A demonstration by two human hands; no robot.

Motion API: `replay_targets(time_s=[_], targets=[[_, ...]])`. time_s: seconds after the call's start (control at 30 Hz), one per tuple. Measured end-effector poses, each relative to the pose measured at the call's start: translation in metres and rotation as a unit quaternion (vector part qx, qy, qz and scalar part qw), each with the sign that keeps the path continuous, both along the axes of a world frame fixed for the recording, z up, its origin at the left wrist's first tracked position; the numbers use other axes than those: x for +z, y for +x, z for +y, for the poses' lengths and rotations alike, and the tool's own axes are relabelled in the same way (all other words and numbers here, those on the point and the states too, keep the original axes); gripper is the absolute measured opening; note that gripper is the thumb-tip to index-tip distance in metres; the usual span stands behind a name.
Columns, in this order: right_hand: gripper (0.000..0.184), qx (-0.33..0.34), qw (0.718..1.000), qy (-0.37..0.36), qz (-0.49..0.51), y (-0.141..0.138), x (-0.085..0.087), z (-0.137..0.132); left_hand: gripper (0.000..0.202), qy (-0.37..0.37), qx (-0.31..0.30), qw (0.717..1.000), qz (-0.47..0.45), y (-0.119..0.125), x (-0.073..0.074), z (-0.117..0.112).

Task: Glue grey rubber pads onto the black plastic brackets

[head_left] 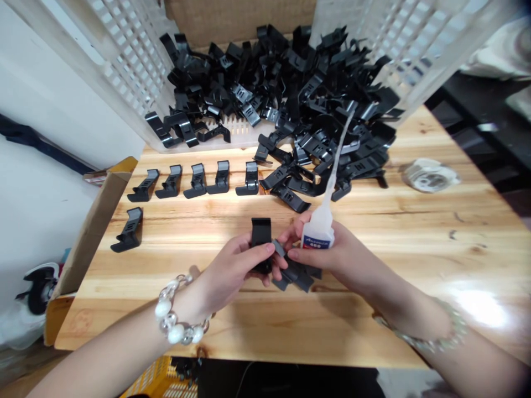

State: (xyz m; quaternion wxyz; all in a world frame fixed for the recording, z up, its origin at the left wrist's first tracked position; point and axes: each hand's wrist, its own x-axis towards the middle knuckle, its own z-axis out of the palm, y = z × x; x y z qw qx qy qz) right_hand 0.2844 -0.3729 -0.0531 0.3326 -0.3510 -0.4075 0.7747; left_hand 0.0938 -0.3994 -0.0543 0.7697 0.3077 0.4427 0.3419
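My left hand (238, 257) is closed on a black plastic clip (261, 229), held upright with its curved end up. In my right hand (323, 257) is a white glue bottle (318, 229) with a blue label and a long thin nozzle pointing up and away. The right fingertips also seem to pinch a small dark grey pad (279, 250) beside the clip. Under my hands lies a small pile of flat grey pads (301, 276). Several black clips (222, 177) stand in a row beyond my left hand, and one more clip (129, 229) sits nearer at the left.
A white plastic crate (136, 83) lies on its side at the back, with many black clips (282, 83) spilling onto the wooden table (394, 249). A roll of tape (430, 175) rests at the right. A cardboard box (89, 243) stands by the left edge; a yellow crate (160, 381) is below.
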Motion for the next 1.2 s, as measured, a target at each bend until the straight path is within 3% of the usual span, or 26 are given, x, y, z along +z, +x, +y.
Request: replay_targets(time_s=[0.4, 0.67, 0.9, 1.1, 1.2], targets=[[0.023, 0.056, 0.997, 0.034, 0.037, 0.0016, -0.0054, -0.0019, 0.020, 0.006, -0.005, 1.000, -0.004, 0.0007, -0.0023, -0.0022], [0.021, 0.040, 0.998, 0.021, 0.038, -0.0003, -0.0030, -0.0019, 0.019, 0.058, 0.007, 0.998, 0.015, 0.0032, -0.0035, -0.0025], [0.032, 0.005, 0.999, -0.019, 0.045, -0.0032, -0.0036, -0.0024, 0.021, 0.123, -0.012, 0.991, 0.055, 0.0041, -0.0005, -0.0022], [0.031, 0.022, 0.999, 0.001, 0.030, -0.0026, -0.0036, -0.0038, 0.019, 0.136, -0.019, 0.988, 0.068, 0.0035, 0.0002, -0.0021], [0.030, -0.006, 1.000, 0.014, -0.002, -0.0032, -0.0029, -0.0028, 0.018, 0.122, -0.014, 0.991, 0.057, 0.0039, -0.0015, -0.0038]])
